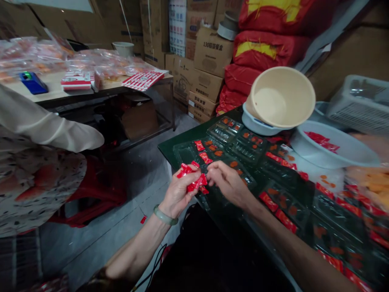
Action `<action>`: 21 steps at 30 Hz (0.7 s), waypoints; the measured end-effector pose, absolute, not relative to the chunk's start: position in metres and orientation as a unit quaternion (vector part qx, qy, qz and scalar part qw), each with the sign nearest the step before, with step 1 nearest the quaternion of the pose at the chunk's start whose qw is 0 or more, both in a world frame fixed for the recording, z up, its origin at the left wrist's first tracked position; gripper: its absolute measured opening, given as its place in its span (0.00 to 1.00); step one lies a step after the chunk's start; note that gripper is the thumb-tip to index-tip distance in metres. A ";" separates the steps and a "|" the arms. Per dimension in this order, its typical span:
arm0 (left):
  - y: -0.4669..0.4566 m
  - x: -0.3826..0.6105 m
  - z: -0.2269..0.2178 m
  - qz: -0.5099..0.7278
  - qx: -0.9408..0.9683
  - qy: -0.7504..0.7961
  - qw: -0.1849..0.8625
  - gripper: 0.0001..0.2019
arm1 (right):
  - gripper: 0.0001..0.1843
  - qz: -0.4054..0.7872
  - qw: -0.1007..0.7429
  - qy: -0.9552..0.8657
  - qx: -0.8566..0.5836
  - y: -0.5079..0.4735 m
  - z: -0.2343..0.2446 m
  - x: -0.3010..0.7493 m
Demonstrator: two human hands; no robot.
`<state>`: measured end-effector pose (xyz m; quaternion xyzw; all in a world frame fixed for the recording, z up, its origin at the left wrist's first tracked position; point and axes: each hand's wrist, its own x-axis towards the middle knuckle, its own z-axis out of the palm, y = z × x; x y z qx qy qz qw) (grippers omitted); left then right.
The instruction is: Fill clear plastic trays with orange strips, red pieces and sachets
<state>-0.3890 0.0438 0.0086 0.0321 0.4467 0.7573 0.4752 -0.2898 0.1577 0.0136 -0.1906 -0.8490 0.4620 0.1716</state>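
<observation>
1. Gripping a bunch of glossy red sachets (pixel 199 183), the left hand (pixel 179 192) pinches them between thumb and fingers at the near edge of the dark green tabletop (pixel 169 145).
2. They look light, soft and slick; a flat end probably offers the surest hold.
3. The right hand (pixel 225 178) has its fingertips drawn together just beside them; whether they pinch a sachet, I cannot tell.
4. Clear compartmented trays (pixel 185 154) cover much of the tabletop; cardboard cartons (pixel 212 52) stack beyond it.

We hold a bunch of red packets (pixel 196 184) in our left hand (pixel 179 190), our right hand (pixel 227 181) curled just beside it. On our dark green desk (pixel 194 133) lie clear trays (pixel 224 129) with orange pieces (pixel 218 153); a cream basin (pixel 279 97) sits far right.
</observation>
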 end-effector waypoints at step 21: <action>0.101 -0.382 0.010 0.708 0.017 0.493 0.505 0.15 | 0.13 0.521 0.308 -0.737 -0.300 0.296 0.020 -0.292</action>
